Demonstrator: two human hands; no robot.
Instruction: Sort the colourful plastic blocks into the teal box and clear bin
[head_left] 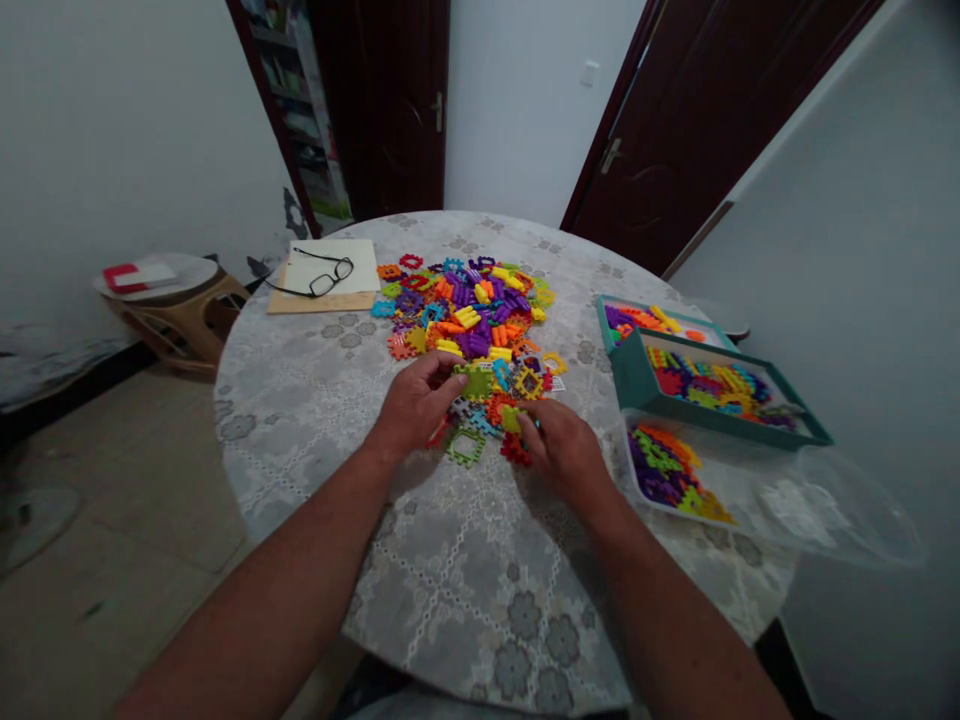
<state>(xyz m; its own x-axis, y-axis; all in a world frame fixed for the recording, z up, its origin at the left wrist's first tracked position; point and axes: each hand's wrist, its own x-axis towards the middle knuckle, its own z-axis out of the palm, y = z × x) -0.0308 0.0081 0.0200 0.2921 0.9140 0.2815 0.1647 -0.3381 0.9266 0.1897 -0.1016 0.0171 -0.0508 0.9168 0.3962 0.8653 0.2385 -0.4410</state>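
Note:
My left hand [420, 402] is closed on a flat olive-green toothed building piece [477, 383], thumb on top, at the near edge of a heap of colourful plastic building pieces [480, 310]. To its right, my right hand [562, 445] pinches a smaller yellow-green piece [511, 418] between thumb and fingers. The two held pieces are apart. Between and below the hands lie a light-green open frame piece [466, 448], a dark red piece [515, 449] and an orange-red one [498, 408]. Parts of the fingers of both hands are hidden.
Black glasses [324, 283] rest on paper and a board [322, 301] at the left. On the right stand a green box [622, 372] and a clear plastic tub [628, 455] with more pieces. A patterned cloth [450, 570] covers the round table. A stool [180, 320] stands beyond.

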